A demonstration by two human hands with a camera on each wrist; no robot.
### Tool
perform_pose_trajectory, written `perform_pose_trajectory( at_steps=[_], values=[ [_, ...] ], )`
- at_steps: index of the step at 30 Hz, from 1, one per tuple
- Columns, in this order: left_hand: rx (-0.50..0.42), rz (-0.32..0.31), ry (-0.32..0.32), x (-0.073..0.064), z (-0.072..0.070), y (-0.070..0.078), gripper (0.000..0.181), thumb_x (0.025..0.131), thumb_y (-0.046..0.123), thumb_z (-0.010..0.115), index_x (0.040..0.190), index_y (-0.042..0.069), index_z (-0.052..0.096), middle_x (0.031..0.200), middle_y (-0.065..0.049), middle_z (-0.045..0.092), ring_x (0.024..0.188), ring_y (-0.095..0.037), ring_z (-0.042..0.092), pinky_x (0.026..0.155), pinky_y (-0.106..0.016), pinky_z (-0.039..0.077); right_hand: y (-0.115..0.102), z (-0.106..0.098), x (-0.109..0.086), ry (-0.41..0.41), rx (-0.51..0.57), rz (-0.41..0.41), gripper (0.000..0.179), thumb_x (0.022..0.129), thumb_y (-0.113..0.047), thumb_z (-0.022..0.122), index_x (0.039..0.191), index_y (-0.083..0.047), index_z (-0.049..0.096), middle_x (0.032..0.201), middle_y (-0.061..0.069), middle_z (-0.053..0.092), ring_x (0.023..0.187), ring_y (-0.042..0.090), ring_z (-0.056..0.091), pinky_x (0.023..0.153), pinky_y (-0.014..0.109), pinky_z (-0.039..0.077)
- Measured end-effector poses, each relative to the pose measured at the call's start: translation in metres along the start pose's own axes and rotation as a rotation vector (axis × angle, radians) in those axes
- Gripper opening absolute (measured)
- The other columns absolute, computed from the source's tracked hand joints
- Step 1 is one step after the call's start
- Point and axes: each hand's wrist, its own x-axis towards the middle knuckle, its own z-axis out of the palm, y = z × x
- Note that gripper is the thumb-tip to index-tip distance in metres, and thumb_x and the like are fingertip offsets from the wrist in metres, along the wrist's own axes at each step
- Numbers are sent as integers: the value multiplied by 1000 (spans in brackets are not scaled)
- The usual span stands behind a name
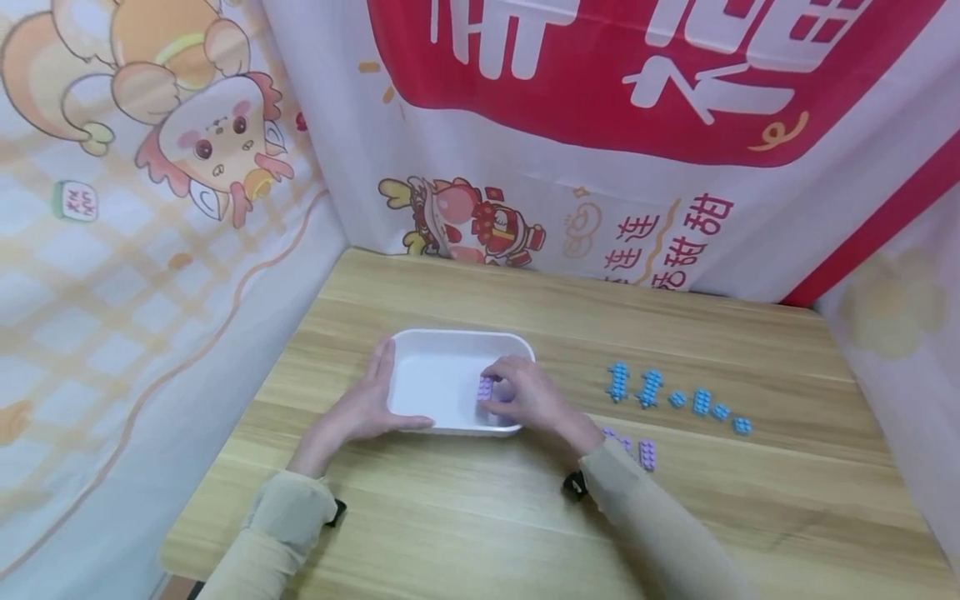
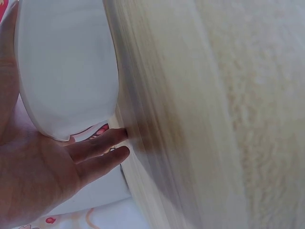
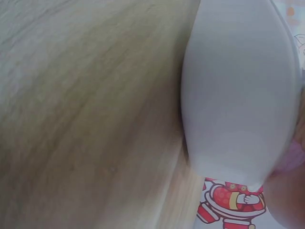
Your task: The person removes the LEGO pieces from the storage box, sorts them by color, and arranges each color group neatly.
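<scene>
A white plastic tray (image 1: 435, 379) with rounded corners stands on the wooden table. My left hand (image 1: 371, 403) rests against its left end, the thumb lying along the near rim and the fingers extended at the left side. In the left wrist view the outer fingers (image 2: 102, 162) are straight beneath the tray's wall. Over the tray's right part, my right hand (image 1: 531, 393) pinches a purple studded building block (image 1: 485, 388) between thumb and fingers. Only a sliver of purple block (image 3: 293, 156) shows in the right wrist view, past the tray's wall.
Right of the tray lie several blue building blocks (image 1: 702, 402) in a loose row. Nearer me are more purple blocks (image 1: 647, 455), some partly covered by my right forearm. Printed cloth (image 1: 480, 133) hangs behind the table's back edge and along the left.
</scene>
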Motion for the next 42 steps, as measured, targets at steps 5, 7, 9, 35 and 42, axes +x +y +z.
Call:
perform_pose_trajectory(
  at_steps=[5, 7, 9, 35, 42],
  values=[
    [5, 4, -6, 1, 1, 1, 159, 76, 73, 90, 175, 4, -14, 184, -24, -15, 162, -61, 27, 128, -74, 36, 0, -9, -9, 24, 47, -41, 41, 90, -17, 91, 124, 0, 75, 114, 12, 79, 109, 28, 74, 101, 43, 65],
    [10, 6, -5, 1, 0, 2, 159, 77, 73, 90, 175, 4, -14, 185, -24, -14, 162, -61, 28, 128, -74, 37, -2, -13, -13, 45, 64, -37, 42, 89, -15, 91, 125, 0, 75, 116, 13, 79, 111, 28, 74, 103, 44, 65],
    [16, 7, -4, 1, 0, 2, 158, 77, 73, 90, 175, 4, -13, 185, -24, -13, 162, -60, 28, 128, -74, 37, -4, -18, -18, 60, 82, -15, 43, 90, -15, 91, 127, 0, 75, 118, 13, 79, 113, 28, 74, 105, 46, 65],
    [11, 6, 3, -1, -2, 3, 157, 77, 72, 90, 175, 4, -13, 185, -23, -12, 161, -61, 29, 127, -73, 39, -1, -59, -115, 167, 102, 152, 48, 86, -12, 93, 131, -13, 76, 133, 8, 78, 127, 29, 73, 111, 54, 62],
    [7, 5, 3, -2, -1, 3, 157, 77, 72, 90, 175, 4, -13, 185, -24, -11, 162, -60, 28, 128, -74, 37, 6, -70, -148, 218, 86, 221, 56, 83, -7, 94, 136, -12, 75, 137, 12, 78, 128, 37, 73, 111, 61, 60]
  ],
)
